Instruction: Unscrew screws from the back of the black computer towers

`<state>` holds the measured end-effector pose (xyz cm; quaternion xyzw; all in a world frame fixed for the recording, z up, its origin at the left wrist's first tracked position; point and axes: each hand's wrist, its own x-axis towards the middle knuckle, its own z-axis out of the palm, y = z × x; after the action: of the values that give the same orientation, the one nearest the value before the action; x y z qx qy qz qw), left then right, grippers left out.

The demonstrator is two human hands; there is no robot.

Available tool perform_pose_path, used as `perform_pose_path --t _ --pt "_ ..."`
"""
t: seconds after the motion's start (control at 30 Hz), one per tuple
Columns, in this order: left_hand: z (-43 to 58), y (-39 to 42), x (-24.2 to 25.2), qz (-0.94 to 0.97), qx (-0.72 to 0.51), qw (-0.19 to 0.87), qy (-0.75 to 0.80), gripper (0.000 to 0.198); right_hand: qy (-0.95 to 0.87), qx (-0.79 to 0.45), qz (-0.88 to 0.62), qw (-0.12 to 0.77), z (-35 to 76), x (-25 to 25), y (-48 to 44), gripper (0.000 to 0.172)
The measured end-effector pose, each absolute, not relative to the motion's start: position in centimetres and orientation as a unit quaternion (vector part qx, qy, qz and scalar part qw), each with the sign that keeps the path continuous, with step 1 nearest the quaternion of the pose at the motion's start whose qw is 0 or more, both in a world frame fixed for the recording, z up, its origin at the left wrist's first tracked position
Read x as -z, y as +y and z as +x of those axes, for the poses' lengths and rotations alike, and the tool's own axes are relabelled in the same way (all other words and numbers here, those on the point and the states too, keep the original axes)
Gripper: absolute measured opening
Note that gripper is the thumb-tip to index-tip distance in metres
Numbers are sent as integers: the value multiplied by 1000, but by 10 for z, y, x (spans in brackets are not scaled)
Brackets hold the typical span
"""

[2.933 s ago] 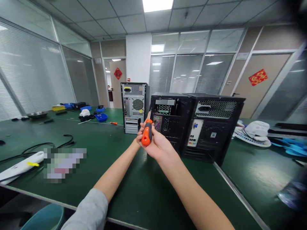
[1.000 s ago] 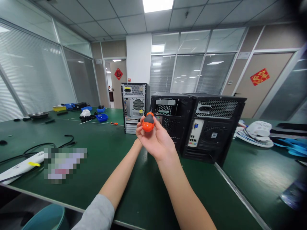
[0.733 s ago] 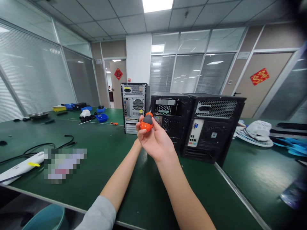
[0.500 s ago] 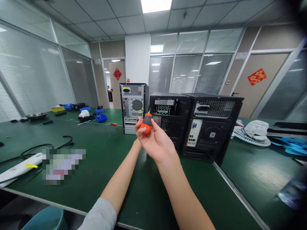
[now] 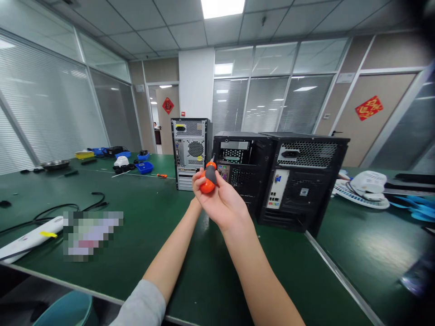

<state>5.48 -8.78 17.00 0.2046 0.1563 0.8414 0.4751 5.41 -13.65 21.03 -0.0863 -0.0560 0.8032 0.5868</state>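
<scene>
My right hand (image 5: 222, 203) is raised in front of me, palm towards me, fingers and thumb closed round the handle of an orange-and-black screwdriver (image 5: 208, 179). The handle's butt end points at me and the thin shaft points up and away. My left hand (image 5: 195, 202) lies behind the right one; only its wrist shows and its fingers are hidden. Just beyond the screwdriver stands a black computer case (image 5: 243, 165) with its rear panel facing me.
A second black case (image 5: 302, 179) stands to the right and a silver-backed case (image 5: 190, 151) behind on the left, all on a green table (image 5: 142, 217). Black cables (image 5: 64, 206), a white device (image 5: 29, 237), blue bins (image 5: 143, 166) and white parts (image 5: 365, 188) lie around.
The screwdriver, first held lengthwise with both hands showing on it, has been turned so its butt end faces me. Over the last second it barely shifted.
</scene>
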Motion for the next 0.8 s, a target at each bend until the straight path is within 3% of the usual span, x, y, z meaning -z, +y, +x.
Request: perform_pose_path --t 0.1,0.27,0.8 --pt "55 -97 -176 173 -836 510 111 10 -78 -809 -99 575 55 -209 -136 35" --pt "56 -96 -174 146 -853 480 147 20 -98 -820 -101 554 56 -208 -136 38" --pt "67 -88 -173 177 -863 450 146 26 -123 -792 -102 590 61 -213 -142 26"
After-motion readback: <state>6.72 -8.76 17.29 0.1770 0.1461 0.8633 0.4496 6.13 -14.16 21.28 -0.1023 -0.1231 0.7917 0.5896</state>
